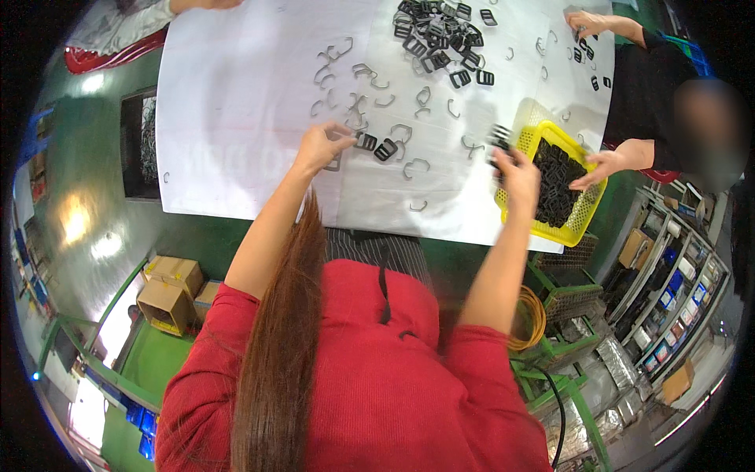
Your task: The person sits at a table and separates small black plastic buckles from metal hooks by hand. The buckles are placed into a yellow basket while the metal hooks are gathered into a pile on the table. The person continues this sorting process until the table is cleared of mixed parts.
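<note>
Over the white table cover (228, 94), my left hand (321, 148) reaches with its fingers stretched out and apart. Its fingertips come close to a black slotted buckle (366, 141); whether they touch it I cannot tell. A second black buckle (385, 149) lies just right of that one. Bent metal hooks (417, 167) are scattered around and beyond this hand. My right hand (520, 181) is closed on several black buckles (501, 140), blurred by motion, left of the yellow basket (522, 145). Many more black buckles (557, 185) fill that basket.
A heap of black buckles (436, 35) lies at the far middle of the table. On the right, a co-worker's hand (604, 167) is at the basket rim; their other hand (586, 23) handles small black pieces. Cardboard boxes (169, 291) stand at lower left.
</note>
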Demonstrator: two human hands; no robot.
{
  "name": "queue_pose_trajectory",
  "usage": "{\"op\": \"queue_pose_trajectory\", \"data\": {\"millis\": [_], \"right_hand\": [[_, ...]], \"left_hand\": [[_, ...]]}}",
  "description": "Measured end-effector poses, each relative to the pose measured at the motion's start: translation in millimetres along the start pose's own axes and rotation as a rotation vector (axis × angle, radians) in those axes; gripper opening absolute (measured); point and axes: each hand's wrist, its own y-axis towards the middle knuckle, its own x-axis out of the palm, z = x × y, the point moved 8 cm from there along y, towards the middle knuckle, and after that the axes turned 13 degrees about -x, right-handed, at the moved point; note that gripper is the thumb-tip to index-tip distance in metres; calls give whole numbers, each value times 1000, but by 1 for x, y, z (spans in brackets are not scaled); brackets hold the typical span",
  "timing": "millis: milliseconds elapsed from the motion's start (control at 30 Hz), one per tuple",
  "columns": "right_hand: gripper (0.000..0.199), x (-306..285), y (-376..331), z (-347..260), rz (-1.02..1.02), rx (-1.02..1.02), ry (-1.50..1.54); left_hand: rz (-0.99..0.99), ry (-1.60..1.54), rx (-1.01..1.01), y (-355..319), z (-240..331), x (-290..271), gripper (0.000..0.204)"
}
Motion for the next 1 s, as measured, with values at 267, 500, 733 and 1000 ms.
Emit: {"op": "queue_pose_trajectory", "data": {"millis": [267, 500, 733, 1000], "right_hand": [[59, -98, 3, -7, 457, -453, -839], [32, 160, -35, -34, -89, -675, -571], [35, 182, -32, -22, -111, -417, -502], [17, -53, -27, 3, 595, -352, -195]], "left_hand": [[372, 343, 216, -9, 21, 18, 35], [420, 412, 257, -4, 20, 17, 25], [481, 419, 328, -15, 31, 27, 28], [398, 560, 326, -15, 34, 29, 25]]}}
